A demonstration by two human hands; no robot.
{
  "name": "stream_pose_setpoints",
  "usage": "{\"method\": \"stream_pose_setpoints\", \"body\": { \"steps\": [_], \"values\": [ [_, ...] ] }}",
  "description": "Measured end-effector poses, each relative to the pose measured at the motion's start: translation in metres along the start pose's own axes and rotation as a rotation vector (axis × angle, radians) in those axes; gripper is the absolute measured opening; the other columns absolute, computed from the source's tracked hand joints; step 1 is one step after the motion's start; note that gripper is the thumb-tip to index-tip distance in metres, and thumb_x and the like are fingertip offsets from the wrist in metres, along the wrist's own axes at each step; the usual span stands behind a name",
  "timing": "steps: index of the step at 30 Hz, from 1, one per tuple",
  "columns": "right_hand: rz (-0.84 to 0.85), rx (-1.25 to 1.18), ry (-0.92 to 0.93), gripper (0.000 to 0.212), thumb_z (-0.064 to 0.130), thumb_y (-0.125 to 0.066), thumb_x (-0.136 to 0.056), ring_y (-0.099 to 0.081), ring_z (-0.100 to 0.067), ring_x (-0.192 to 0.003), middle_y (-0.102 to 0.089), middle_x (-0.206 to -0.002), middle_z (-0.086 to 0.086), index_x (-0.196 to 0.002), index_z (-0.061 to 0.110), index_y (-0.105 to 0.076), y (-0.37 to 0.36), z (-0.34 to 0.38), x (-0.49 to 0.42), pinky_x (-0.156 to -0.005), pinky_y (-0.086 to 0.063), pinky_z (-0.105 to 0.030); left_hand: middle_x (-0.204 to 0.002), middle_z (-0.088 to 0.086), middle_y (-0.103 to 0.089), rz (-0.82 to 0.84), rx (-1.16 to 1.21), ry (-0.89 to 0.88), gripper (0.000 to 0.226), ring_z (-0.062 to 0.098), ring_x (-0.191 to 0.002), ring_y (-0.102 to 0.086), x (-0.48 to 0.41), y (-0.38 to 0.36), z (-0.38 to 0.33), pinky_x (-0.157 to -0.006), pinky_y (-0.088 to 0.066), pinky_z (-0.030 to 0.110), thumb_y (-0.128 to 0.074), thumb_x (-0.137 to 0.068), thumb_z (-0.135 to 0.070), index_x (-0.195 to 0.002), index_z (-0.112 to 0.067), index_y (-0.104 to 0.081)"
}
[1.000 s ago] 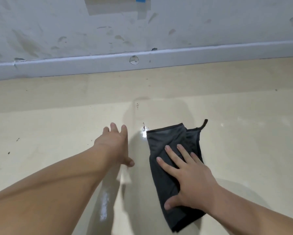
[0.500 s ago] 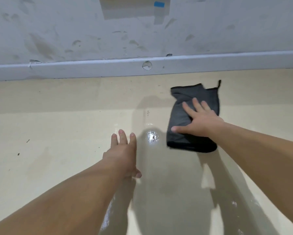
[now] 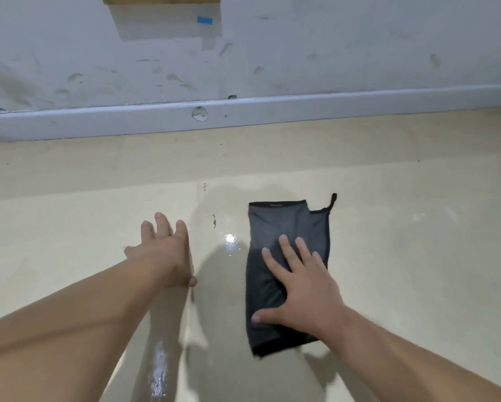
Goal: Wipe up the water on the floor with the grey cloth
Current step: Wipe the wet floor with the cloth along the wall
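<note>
A pale cream floor (image 3: 69, 216) fills the lower part of the view and meets a scuffed white wall (image 3: 330, 47) at twelve o'clock, with a light skirting board (image 3: 301, 107) running along the joint and a round chipped mark (image 3: 199, 114) on it. High on the wall, at about eleven o'clock, sits a small strip of blue tape (image 3: 204, 20). The grey cloth (image 3: 284, 224) lies flat on the floor at roughly five o'clock from the middle of the view, a folded oblong with its long side running from twelve to six and a small hanging loop (image 3: 332, 200) sticking out at its one o'clock corner. The right hand (image 3: 304, 291) rests palm down on the nearer half of the cloth, its fingers (image 3: 287, 250) straight and spread apart, pointing to about eleven o'clock, the thumb stretched out toward nine o'clock on the fabric. Water (image 3: 231, 242) glints on the floor just beside the cloth at its nine o'clock side, and a second wet streak (image 3: 158, 369) shines at about seven o'clock, close to the left forearm. The left hand (image 3: 165, 253) is at eight o'clock, well apart from the cloth, palm down over the bare floor, fingers straight and only slightly parted, pointing to twelve; whether it bears on the floor cannot be told.
</note>
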State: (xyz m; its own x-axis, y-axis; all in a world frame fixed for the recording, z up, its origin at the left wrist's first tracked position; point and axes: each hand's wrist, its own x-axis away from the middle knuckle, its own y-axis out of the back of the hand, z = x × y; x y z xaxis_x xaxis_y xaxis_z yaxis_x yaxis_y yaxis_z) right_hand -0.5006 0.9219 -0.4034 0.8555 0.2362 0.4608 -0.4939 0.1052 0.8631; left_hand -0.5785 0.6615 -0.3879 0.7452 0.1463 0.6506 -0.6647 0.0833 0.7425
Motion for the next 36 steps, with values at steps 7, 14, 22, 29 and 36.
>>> {"method": "stream_pose_setpoints", "body": {
  "steps": [7, 14, 22, 29, 36],
  "values": [
    [0.008, -0.058, 0.017, 0.119, 0.098, -0.048, -0.064, 0.037, -0.015, -0.150, 0.038, -0.162, 0.014, -0.157, 0.054, 0.013, -0.022, -0.044, 0.037, -0.127, 0.012, -0.047, -0.169, 0.015, 0.013, -0.178, -0.052, -0.274, 0.087, 0.035, -0.156, 0.002, 0.041, -0.002, -0.083, -0.114, -0.037, 0.052, -0.062, -0.081, -0.017, -0.154, -0.015, -0.015],
    [-0.035, -0.157, -0.395, 0.128, 0.103, -0.043, -0.059, 0.026, -0.024, -0.156, 0.029, -0.169, 0.006, -0.160, 0.047, 0.013, 0.017, -0.180, 0.045, -0.128, 0.003, -0.050, -0.164, 0.012, -0.003, -0.137, -0.110, -0.379, 0.115, 0.032, -0.152, -0.005, 0.042, 0.012, -0.172, -0.112, -0.034, 0.058, -0.083, -0.067, -0.060, -0.152, -0.019, -0.017],
    [-0.155, -0.243, -0.450, 0.135, 0.104, -0.048, -0.051, 0.022, -0.030, -0.157, 0.024, -0.171, 0.002, -0.161, 0.048, 0.005, 0.017, -0.194, 0.033, -0.126, 0.004, -0.053, -0.163, 0.029, -0.002, -0.039, -0.281, -0.317, 0.163, 0.048, -0.146, -0.017, 0.023, 0.041, -0.217, -0.094, -0.052, 0.055, -0.100, -0.036, -0.058, -0.154, -0.006, 0.000],
    [0.009, -0.069, -0.189, 0.138, 0.097, -0.062, -0.053, 0.024, -0.034, -0.156, 0.028, -0.169, 0.002, -0.160, 0.049, 0.010, 0.076, -0.176, -0.071, -0.127, 0.003, -0.056, -0.165, 0.024, 0.022, 0.013, -0.202, -0.350, 0.166, 0.047, -0.153, 0.013, 0.011, 0.036, -0.210, -0.109, -0.046, 0.050, -0.100, -0.046, -0.049, -0.158, -0.013, 0.017],
    [0.088, 0.065, -0.032, 0.135, 0.102, -0.054, -0.054, 0.031, -0.023, -0.154, 0.033, -0.166, 0.010, -0.157, 0.052, 0.018, 0.108, -0.171, -0.131, -0.127, 0.009, -0.051, -0.163, 0.027, 0.028, 0.028, -0.208, -0.348, 0.171, 0.052, -0.151, 0.020, 0.004, 0.028, -0.206, -0.124, -0.021, 0.054, -0.096, -0.046, -0.062, -0.156, -0.014, 0.026]
  ]
}}
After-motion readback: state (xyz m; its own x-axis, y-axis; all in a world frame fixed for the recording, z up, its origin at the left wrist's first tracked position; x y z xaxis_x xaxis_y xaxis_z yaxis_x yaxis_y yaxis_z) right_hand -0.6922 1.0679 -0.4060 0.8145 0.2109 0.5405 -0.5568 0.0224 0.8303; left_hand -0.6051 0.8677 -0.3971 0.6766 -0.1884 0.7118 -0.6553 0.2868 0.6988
